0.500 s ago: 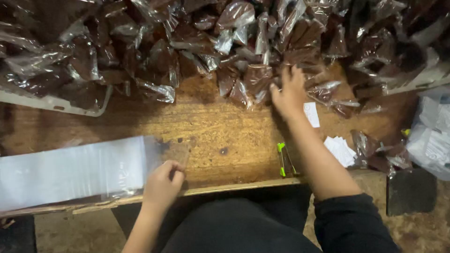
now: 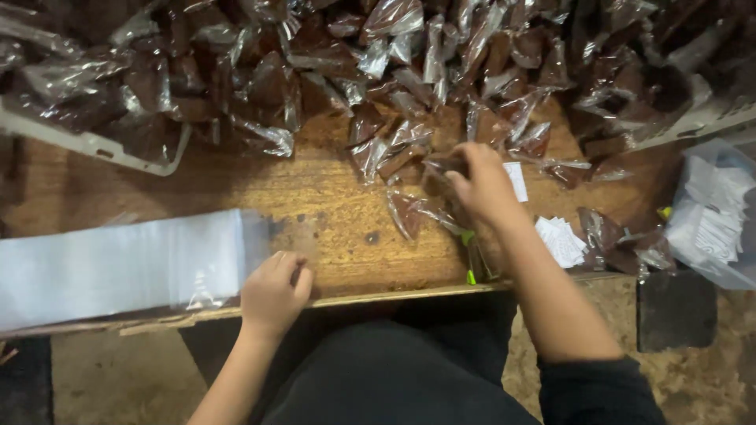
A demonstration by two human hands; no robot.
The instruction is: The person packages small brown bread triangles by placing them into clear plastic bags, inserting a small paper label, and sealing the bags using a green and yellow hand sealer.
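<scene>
Right hand (image 2: 482, 182) out over wooden table (image 2: 331, 205), grip clenched on a small clear packet of brown powder (image 2: 442, 165) at near edge of the packet heap (image 2: 378, 71). Left hand (image 2: 273, 293) at table's front edge, grip loosely curled, grasping nothing, just beside stack of clear plastic bags (image 2: 118, 264).

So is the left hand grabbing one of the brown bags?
No, the left hand rests by the flat clear bags at the table edge; the right hand is at the brown packets.
</scene>
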